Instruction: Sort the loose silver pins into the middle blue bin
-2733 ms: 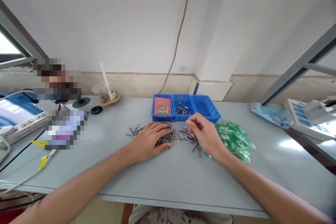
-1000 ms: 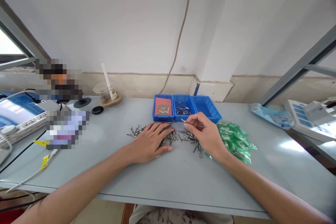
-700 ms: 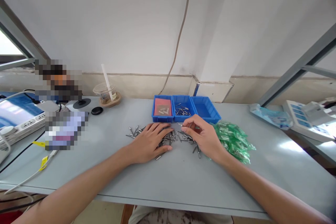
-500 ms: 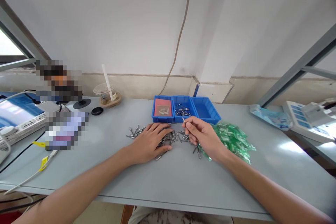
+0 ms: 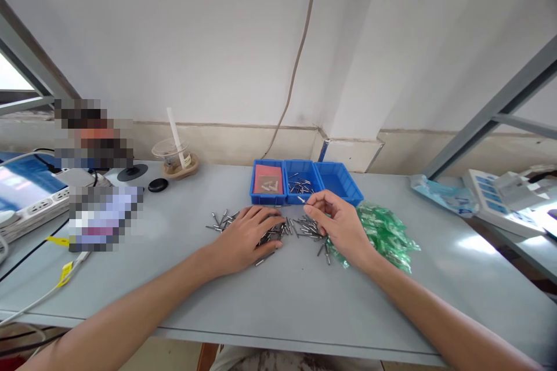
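Grip one slim metal pin with a pale, bright tip (image 5: 301, 200) between the thumb and index finger of the right hand (image 5: 343, 231); the other fingers of that hand are curled in. The pin points outward over the loose dark and silver metal pins (image 5: 308, 227), near the front wall of the middle bin. For good control, a light pinch near one end should leave the tip visible. Lift clear of neighbouring pins, as they cross and could snag.

Rest the left hand (image 5: 246, 240) palm down, fingers slightly spread, thumb apart. It covers part of the pile on the grey table (image 5: 261, 307); whether it grips any pin beneath cannot be determined. Light pressure should limit scatter.

Containers: three blue plastic bins stand side by side. The left bin (image 5: 268, 201) holds a pink sheet (image 5: 264, 172) with a clear packet of pale pieces (image 5: 270, 185) on top. The middle bin (image 5: 290, 166) holds metal pins lying at mixed angles. The right bin (image 5: 357, 192) has sloping walls. Crumpled green-and-clear plastic packaging (image 5: 387, 235) lies beside the right hand.
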The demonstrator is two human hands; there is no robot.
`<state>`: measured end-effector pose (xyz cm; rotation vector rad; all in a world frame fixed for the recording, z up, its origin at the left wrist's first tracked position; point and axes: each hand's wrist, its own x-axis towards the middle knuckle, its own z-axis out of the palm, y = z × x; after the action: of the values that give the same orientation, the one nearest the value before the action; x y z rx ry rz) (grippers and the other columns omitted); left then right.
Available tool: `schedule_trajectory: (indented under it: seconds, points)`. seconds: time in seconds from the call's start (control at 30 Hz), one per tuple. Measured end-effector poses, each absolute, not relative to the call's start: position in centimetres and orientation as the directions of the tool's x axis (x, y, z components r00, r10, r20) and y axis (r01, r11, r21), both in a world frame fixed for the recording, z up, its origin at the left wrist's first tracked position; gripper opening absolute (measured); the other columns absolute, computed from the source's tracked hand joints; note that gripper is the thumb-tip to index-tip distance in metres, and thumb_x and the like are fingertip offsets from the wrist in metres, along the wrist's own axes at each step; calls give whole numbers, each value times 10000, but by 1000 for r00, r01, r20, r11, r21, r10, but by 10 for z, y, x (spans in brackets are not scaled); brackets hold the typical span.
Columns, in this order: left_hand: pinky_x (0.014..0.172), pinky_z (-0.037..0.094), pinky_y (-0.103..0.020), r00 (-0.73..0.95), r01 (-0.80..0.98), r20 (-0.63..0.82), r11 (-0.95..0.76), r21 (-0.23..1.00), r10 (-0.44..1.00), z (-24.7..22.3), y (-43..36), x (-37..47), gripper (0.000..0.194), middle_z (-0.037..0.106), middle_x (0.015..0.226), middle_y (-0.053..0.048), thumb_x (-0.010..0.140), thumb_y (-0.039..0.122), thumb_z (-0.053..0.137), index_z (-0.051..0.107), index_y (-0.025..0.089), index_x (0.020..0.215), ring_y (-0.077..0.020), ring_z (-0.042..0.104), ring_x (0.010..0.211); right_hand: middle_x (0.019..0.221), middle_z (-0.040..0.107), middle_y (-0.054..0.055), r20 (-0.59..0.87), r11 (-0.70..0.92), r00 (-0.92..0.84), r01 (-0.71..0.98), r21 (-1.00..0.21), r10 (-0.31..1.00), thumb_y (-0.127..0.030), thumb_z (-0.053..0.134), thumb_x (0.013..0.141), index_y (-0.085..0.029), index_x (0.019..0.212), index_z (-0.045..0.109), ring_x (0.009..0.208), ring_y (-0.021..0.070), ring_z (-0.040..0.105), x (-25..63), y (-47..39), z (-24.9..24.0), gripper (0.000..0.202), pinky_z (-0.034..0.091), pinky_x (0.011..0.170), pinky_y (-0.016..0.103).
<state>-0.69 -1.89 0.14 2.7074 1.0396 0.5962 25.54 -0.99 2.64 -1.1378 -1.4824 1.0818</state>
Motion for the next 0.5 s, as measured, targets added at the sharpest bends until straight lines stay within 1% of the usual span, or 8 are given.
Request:
schedule_trajectory:
  seconds: [0.1, 0.2, 0.3, 0.43, 0.5]
  points:
    - [1107, 449, -474, 672, 611, 296, -734, 297, 679, 2, -20, -7, 432, 576, 1489, -87, 1093, 468, 528, 538, 290, 1486, -288, 533, 1347, 693, 513, -44, 95, 107, -115, 106, -989, 989, -550, 776, 899, -225, 868, 640, 502, 107, 451, 256, -9, 28, 354, 406, 443, 255]
    - [1098, 448, -471, 671, 616, 297, -734, 287, 679, 4, -21, -6, 419, 588, 1475, -87, 1100, 459, 513, 540, 286, 1481, -288, 540, 1337, 615, 435, -67, 13, 15, -117, 22, -1000, 993, -597, 728, 925, -215, 794, 602, 476, 87, 356, 255, -10, 30, 423, 355, 427, 231]
    - [1090, 447, -467, 676, 616, 301, -740, 269, 673, 4, -21, -6, 394, 602, 1455, -85, 1112, 432, 494, 545, 279, 1471, -282, 550, 1316, 599, 392, -79, -45, -54, -116, -76, -996, 992, -601, 732, 923, -207, 790, 600, 481, 76, 276, 254, -9, 32, 436, 312, 419, 211]
    - [1069, 455, -463, 681, 615, 295, -742, 267, 671, 5, -21, -5, 360, 617, 1428, -87, 1119, 406, 479, 568, 270, 1440, -280, 564, 1291, 624, 394, -80, -72, -85, -90, -146, -986, 993, -592, 743, 914, -203, 807, 597, 478, 68, 269, 253, -8, 35, 429, 295, 416, 210]
    - [1062, 460, -461, 678, 612, 301, -742, 276, 671, 5, -21, -4, 352, 622, 1417, -88, 1119, 405, 478, 577, 271, 1429, -280, 569, 1281, 684, 459, -63, -31, -42, -89, -129, -991, 996, -600, 712, 933, -213, 904, 636, 480, 73, 320, 253, -7, 36, 395, 307, 415, 218]
